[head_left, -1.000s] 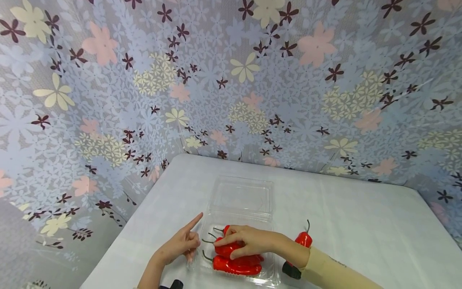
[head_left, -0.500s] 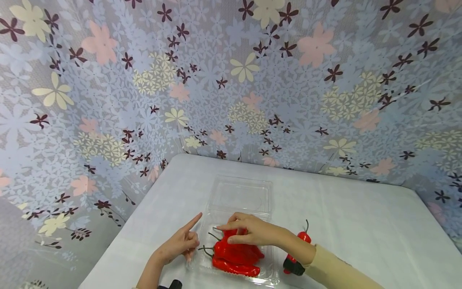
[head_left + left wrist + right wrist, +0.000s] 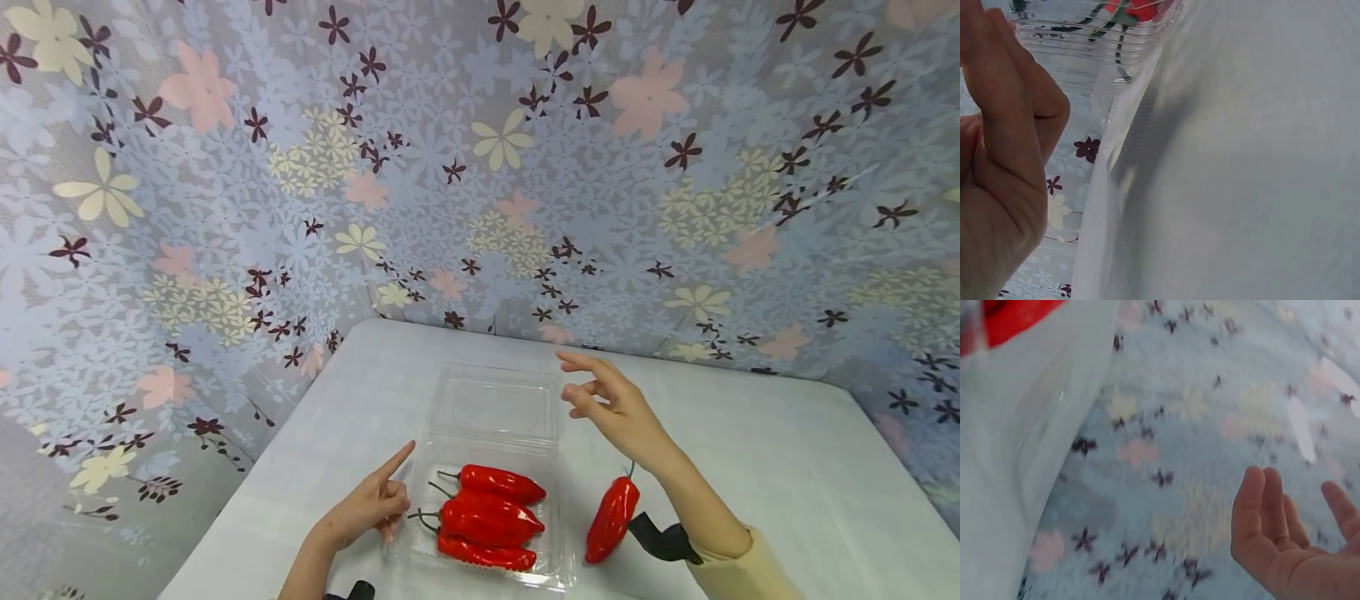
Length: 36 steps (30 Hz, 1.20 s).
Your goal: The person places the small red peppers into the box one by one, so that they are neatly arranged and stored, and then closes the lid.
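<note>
Several glossy red peppers [image 3: 491, 518] with thin dark green stems lie side by side in a clear plastic clamshell container [image 3: 555, 550], its lid folded back. At the container's left rim is my left hand [image 3: 369, 510], index finger stretched out, thumb and other fingers bent at the edge. In the left wrist view those bent fingers [image 3: 1013, 94] are close beside the ridged plastic wall. My right hand [image 3: 618, 412] hovers right of the lid with nothing in it, fingers apart and loosely bent. One more red pepper [image 3: 612, 518] rests on the table below it.
A white cloth covers the table [image 3: 750, 467]. Behind it hangs a flowered curtain [image 3: 480, 208]. The open transparent lid [image 3: 495, 404] lies flat toward the back. A black strap [image 3: 663, 540] is around the right wrist.
My right hand has let go of the peppers in the container and moved up and right, uncovering them and the loose pepper on the table. My left hand stays at the container's rim.
</note>
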Each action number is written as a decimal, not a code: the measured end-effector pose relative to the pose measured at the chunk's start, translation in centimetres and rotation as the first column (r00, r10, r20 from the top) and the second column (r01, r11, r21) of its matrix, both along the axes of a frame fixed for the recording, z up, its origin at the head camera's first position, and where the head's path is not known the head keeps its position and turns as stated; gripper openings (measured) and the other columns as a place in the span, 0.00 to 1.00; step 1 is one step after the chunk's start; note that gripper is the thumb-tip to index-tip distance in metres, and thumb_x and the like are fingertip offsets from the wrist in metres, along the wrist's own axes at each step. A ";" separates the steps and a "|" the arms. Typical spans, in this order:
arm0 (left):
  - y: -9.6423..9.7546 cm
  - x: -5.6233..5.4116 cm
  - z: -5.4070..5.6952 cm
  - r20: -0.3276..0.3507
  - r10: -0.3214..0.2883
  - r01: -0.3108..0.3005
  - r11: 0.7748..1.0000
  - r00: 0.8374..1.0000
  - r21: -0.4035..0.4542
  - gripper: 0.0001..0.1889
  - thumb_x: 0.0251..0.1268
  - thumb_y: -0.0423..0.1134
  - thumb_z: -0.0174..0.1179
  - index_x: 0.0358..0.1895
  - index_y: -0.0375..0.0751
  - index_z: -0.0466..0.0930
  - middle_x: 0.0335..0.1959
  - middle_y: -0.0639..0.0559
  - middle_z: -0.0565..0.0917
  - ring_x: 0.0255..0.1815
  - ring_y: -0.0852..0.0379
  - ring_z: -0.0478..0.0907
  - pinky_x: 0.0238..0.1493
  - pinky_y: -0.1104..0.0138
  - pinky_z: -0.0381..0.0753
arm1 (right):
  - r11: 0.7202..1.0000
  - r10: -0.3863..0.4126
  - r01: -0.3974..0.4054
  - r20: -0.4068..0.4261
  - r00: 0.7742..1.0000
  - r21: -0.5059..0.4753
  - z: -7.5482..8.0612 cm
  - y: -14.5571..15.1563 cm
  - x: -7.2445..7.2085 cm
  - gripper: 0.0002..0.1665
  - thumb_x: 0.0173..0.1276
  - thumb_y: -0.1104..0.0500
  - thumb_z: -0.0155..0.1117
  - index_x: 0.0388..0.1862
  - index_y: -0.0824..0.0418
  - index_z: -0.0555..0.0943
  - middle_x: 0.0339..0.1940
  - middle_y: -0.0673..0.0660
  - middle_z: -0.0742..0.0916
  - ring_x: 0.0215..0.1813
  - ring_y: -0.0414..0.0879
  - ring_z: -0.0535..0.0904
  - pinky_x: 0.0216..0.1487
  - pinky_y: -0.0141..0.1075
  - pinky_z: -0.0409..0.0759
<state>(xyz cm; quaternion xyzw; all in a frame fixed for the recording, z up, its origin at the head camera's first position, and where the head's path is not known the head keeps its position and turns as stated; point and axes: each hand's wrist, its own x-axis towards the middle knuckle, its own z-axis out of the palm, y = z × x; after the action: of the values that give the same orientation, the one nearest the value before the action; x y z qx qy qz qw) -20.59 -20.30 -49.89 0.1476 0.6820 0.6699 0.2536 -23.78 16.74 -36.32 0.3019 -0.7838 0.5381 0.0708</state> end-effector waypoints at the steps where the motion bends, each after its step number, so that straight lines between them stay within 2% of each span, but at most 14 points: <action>1: 0.0 0.0 0.0 -0.001 0.002 -0.002 1.000 1.000 -0.003 0.44 0.63 0.27 0.51 0.76 0.44 0.33 0.20 0.54 0.68 0.17 0.62 0.68 0.16 0.71 0.77 | 1.000 -0.029 0.029 0.034 0.999 -0.012 0.0 0.7 0.2 0.25 0.72 0.63 0.54 0.67 0.59 0.68 0.57 0.62 0.74 0.43 0.44 0.81 0.39 0.39 0.83; 4: -0.1 0.0 0.0 0.003 0.007 -0.007 1.000 1.000 -0.006 0.45 0.62 0.28 0.52 0.76 0.44 0.34 0.21 0.54 0.68 0.17 0.62 0.68 0.17 0.71 0.77 | 0.995 -0.088 0.094 0.156 0.984 -0.031 -0.5 2.7 0.7 0.25 0.74 0.59 0.50 0.69 0.58 0.65 0.59 0.64 0.72 0.46 0.44 0.80 0.41 0.39 0.82; 8: -0.1 -0.1 0.0 -0.001 0.003 -0.003 1.000 1.000 0.001 0.45 0.62 0.27 0.52 0.76 0.44 0.34 0.20 0.54 0.68 0.17 0.63 0.68 0.17 0.71 0.77 | 0.983 -0.178 0.184 0.302 0.937 0.010 -2.4 5.0 1.5 0.28 0.76 0.52 0.47 0.72 0.57 0.61 0.61 0.67 0.68 0.49 0.52 0.78 0.42 0.41 0.82; 11: 0.0 -0.2 0.1 -0.017 -0.003 0.004 1.000 1.000 0.009 0.44 0.62 0.27 0.52 0.76 0.43 0.33 0.20 0.54 0.68 0.17 0.63 0.68 0.17 0.71 0.77 | 0.959 -0.281 0.242 0.370 0.885 0.147 -4.2 6.4 2.2 0.32 0.74 0.47 0.49 0.72 0.56 0.60 0.61 0.69 0.68 0.50 0.58 0.78 0.40 0.42 0.82; 14: 0.0 -0.2 0.2 -0.023 -0.004 0.004 1.000 1.000 0.012 0.45 0.62 0.27 0.52 0.76 0.42 0.33 0.20 0.54 0.68 0.17 0.63 0.68 0.17 0.71 0.77 | 0.913 -0.370 0.242 0.412 0.833 0.330 -5.9 7.4 3.0 0.36 0.71 0.42 0.52 0.72 0.58 0.61 0.61 0.71 0.68 0.49 0.59 0.78 0.38 0.44 0.83; 16: 0.0 -0.1 0.2 -0.022 -0.003 0.003 1.000 1.000 0.013 0.44 0.62 0.27 0.51 0.76 0.43 0.33 0.21 0.53 0.68 0.17 0.63 0.68 0.17 0.71 0.77 | 0.883 -0.402 0.222 0.420 0.814 0.414 -6.9 7.8 3.5 0.38 0.69 0.42 0.54 0.72 0.59 0.61 0.60 0.72 0.68 0.48 0.59 0.77 0.36 0.44 0.83; 18: 0.0 0.0 0.3 -0.018 0.001 -0.001 1.000 1.000 0.012 0.44 0.62 0.26 0.51 0.76 0.44 0.33 0.21 0.53 0.68 0.16 0.63 0.68 0.16 0.71 0.77 | 0.865 -0.421 0.210 0.431 0.798 0.455 -7.7 8.0 3.9 0.39 0.68 0.42 0.56 0.71 0.60 0.62 0.59 0.73 0.69 0.44 0.56 0.77 0.34 0.44 0.83; 24: 0.1 0.1 0.6 -0.016 0.010 -0.010 1.000 1.000 0.008 0.45 0.62 0.26 0.51 0.76 0.44 0.33 0.21 0.53 0.69 0.16 0.63 0.68 0.16 0.72 0.76 | 0.868 -0.426 0.210 0.457 0.781 0.449 -9.5 7.8 4.7 0.38 0.64 0.47 0.63 0.70 0.59 0.65 0.53 0.71 0.73 0.38 0.52 0.78 0.29 0.42 0.83; 31: 0.1 0.1 0.4 -0.009 0.003 -0.003 1.000 1.000 0.003 0.45 0.62 0.26 0.51 0.76 0.44 0.32 0.20 0.54 0.69 0.17 0.64 0.68 0.16 0.71 0.77 | 0.851 -0.440 0.213 0.430 0.788 0.480 -11.2 6.9 4.8 0.36 0.61 0.49 0.67 0.66 0.60 0.70 0.44 0.62 0.77 0.38 0.50 0.75 0.30 0.40 0.81; 36: 0.1 0.2 0.2 0.000 0.005 -0.005 1.000 1.000 -0.009 0.45 0.62 0.26 0.52 0.76 0.45 0.33 0.20 0.54 0.68 0.17 0.63 0.68 0.17 0.71 0.77 | 0.841 -0.449 0.214 0.420 0.789 0.497 -11.5 6.7 4.9 0.35 0.61 0.49 0.66 0.65 0.60 0.71 0.43 0.60 0.77 0.41 0.51 0.74 0.32 0.42 0.80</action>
<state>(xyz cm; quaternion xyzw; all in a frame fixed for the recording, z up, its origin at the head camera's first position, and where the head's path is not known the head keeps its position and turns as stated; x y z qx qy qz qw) -20.42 -20.24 -49.73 0.1449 0.6854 0.6675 0.2525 -18.92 23.46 -47.85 0.0067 -0.9118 0.3940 -0.1156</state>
